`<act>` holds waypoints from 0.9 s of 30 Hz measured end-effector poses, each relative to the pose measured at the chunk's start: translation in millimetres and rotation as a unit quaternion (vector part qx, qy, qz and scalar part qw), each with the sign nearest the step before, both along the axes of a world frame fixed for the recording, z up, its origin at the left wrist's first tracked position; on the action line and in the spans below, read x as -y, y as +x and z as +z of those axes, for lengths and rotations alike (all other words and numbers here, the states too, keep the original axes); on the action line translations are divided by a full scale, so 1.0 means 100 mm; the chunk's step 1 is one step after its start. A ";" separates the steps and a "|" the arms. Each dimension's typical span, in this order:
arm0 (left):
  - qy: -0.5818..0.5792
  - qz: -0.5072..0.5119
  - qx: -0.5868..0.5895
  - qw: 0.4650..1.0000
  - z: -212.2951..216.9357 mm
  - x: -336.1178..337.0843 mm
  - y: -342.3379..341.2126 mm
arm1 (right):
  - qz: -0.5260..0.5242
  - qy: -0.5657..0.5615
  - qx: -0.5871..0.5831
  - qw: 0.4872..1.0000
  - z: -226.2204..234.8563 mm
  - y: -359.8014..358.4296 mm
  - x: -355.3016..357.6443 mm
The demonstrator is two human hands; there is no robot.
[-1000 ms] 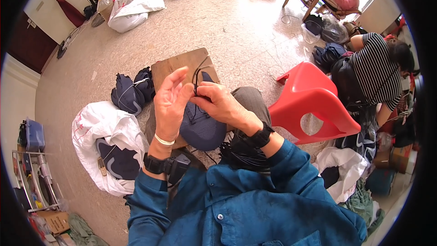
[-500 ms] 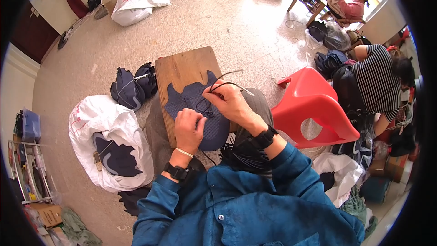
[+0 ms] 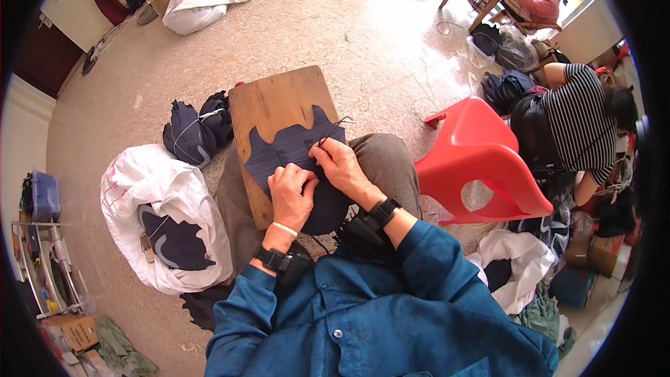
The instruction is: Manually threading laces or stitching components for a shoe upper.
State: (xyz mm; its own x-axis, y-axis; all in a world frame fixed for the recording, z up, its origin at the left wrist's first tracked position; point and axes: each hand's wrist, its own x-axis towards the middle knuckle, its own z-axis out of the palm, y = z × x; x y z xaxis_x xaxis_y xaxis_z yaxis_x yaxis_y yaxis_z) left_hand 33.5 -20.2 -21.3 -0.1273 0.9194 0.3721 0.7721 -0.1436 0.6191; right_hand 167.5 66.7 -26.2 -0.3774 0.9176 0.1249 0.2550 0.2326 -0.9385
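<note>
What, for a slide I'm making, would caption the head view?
Left hand on dark cloth, right hand at black cord, over a wooden board; red plastic seat alongside.

Wooden board (image 3: 279, 91); navy shaped piece (image 3: 293, 141), probably fabric, lying on it.

A red plastic stool (image 3: 488, 157) sits near a person in a striped top (image 3: 583, 112); at left are a blue bin (image 3: 45, 197) and a cardboard box (image 3: 77, 333).
</note>
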 end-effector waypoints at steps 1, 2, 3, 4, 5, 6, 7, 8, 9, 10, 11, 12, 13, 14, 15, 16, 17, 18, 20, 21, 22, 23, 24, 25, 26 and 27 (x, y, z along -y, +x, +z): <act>-0.001 -0.011 0.008 1.000 0.01 0.00 -0.01 | -0.002 -0.002 0.001 1.000 0.00 -0.01 -0.01; -0.001 -0.022 0.016 1.000 0.01 0.00 -0.02 | -0.005 0.007 -0.010 1.000 0.00 -0.01 -0.02; -0.003 -0.023 0.018 1.000 0.00 0.01 -0.03 | -0.008 0.014 -0.021 1.000 0.01 -0.02 -0.03; -0.004 -0.029 0.023 0.999 -0.01 0.01 -0.04 | -0.009 0.012 -0.019 1.000 0.02 -0.03 -0.02; -0.004 -0.035 0.027 0.999 -0.02 0.01 -0.06 | -0.008 0.030 -0.007 1.000 0.03 -0.03 -0.02; -0.006 -0.035 0.029 0.999 -0.02 0.02 -0.07 | -0.007 0.046 0.004 0.999 0.03 -0.03 -0.02; -0.005 -0.043 0.033 0.999 -0.02 0.02 -0.08 | -0.008 0.045 0.006 0.999 0.02 -0.02 -0.02; -0.002 -0.050 0.037 0.998 -0.02 0.03 -0.09 | 0.001 0.048 0.023 0.999 0.02 -0.01 -0.03; -0.003 -0.051 0.039 0.998 -0.01 0.03 -0.10 | 0.008 0.053 0.041 0.998 0.02 0.00 -0.04; -0.007 -0.061 0.043 0.997 0.00 0.03 -0.12 | 0.007 0.052 0.043 0.998 0.03 0.01 -0.03; -0.011 -0.072 0.048 0.996 0.01 0.03 -0.13 | 0.006 0.034 0.029 0.999 0.03 0.01 -0.03; -0.009 -0.073 0.048 0.996 0.01 0.03 -0.14 | 0.003 0.018 0.013 1.000 0.04 0.00 -0.03; -0.012 -0.075 0.047 0.996 -0.01 0.04 -0.15 | 0.002 0.020 0.013 1.000 0.05 -0.01 -0.02; -0.015 -0.077 0.046 0.996 -0.02 0.04 -0.15 | 0.001 0.027 0.022 0.999 0.07 -0.03 -0.02; -0.012 -0.078 0.045 0.996 -0.01 0.04 -0.16 | 0.001 0.036 0.030 0.999 0.06 -0.02 -0.02; -0.015 -0.080 0.049 0.995 -0.01 0.04 -0.17 | 0.001 0.039 0.028 0.999 0.06 -0.02 -0.02; -0.018 -0.082 0.052 0.995 -0.01 0.04 -0.17 | -0.003 0.051 0.026 0.998 0.06 -0.02 -0.01; -0.013 -0.081 0.050 0.995 -0.03 0.03 -0.16 | -0.007 0.064 0.023 0.998 0.06 -0.03 -0.02; 0.026 -0.052 0.052 0.997 -0.08 0.04 -0.12 | 0.005 0.018 -0.003 1.000 0.08 -0.02 -0.03; 0.028 -0.052 0.051 0.997 -0.06 0.08 -0.11 | 0.015 -0.034 -0.025 0.999 0.09 -0.01 -0.03; 0.048 -0.027 0.048 0.997 -0.04 0.12 -0.11 | 0.016 -0.033 -0.026 0.999 0.09 0.01 -0.02; 0.067 -0.001 0.045 0.997 -0.02 0.18 -0.11 | 0.022 -0.061 -0.032 0.997 0.10 0.02 -0.02; 0.058 0.015 0.013 0.998 0.00 0.25 -0.16 | 0.030 -0.090 -0.038 0.995 0.11 0.02 -0.02; 0.059 0.018 0.011 0.998 -0.02 0.29 -0.18 | 0.034 -0.089 -0.040 0.995 0.11 0.03 -0.01; 0.059 0.031 0.008 0.998 -0.04 0.32 -0.19 | 0.031 -0.093 -0.047 0.994 0.11 0.04 -0.01; 0.059 0.044 0.005 0.997 -0.02 0.35 -0.21 | 0.029 -0.097 -0.054 0.993 0.10 0.05 -0.01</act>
State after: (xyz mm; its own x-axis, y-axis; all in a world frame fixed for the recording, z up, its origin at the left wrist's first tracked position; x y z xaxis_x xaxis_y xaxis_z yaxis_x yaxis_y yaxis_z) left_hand 12.4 -55.0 -23.5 -0.2104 0.8548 0.4745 0.7783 -0.1473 0.6104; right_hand 172.1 68.0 -16.3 -0.4251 0.9051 -0.0104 0.1422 0.0555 -0.9883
